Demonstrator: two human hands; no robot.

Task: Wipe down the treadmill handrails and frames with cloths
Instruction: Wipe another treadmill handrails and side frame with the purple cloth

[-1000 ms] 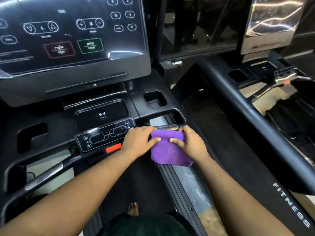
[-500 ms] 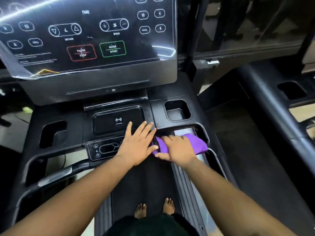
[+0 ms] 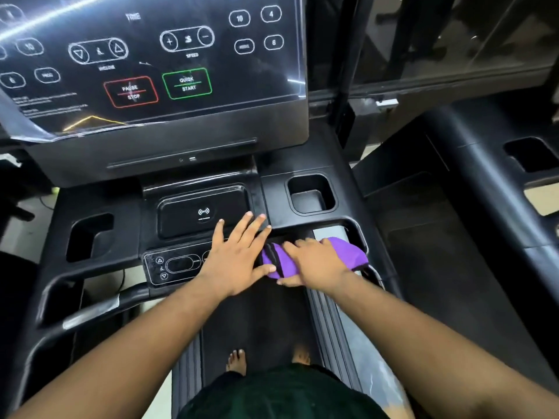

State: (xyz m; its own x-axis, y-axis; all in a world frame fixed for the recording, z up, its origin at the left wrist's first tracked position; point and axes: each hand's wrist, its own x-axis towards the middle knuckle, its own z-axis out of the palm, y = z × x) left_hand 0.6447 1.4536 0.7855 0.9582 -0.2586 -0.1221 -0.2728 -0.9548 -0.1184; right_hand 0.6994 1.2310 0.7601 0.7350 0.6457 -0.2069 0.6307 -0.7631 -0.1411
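I stand on a black treadmill. A purple cloth (image 3: 348, 255) is draped over the right front handrail (image 3: 376, 273), just right of the small control pad. My right hand (image 3: 314, 263) lies on top of the cloth with its thumb under it, gripping cloth and bar together. My left hand (image 3: 239, 252) rests flat with spread straight fingers on the console deck (image 3: 124, 204), its thumb touching the cloth's left edge. The left front handrail (image 3: 99, 306) curves off at lower left.
The console screen (image 3: 151, 65) with its loose protective film rises ahead. A charging pad (image 3: 187, 213) and cup holders (image 3: 311, 193) sit on the deck. My bare feet (image 3: 237, 361) stand on the belt. A second treadmill's frame (image 3: 472, 182) runs along the right.
My left hand let go of the cloth and spread flat on the deck. My right hand slid the cloth rightward along the handrail, bunching it. The view swung left and down.
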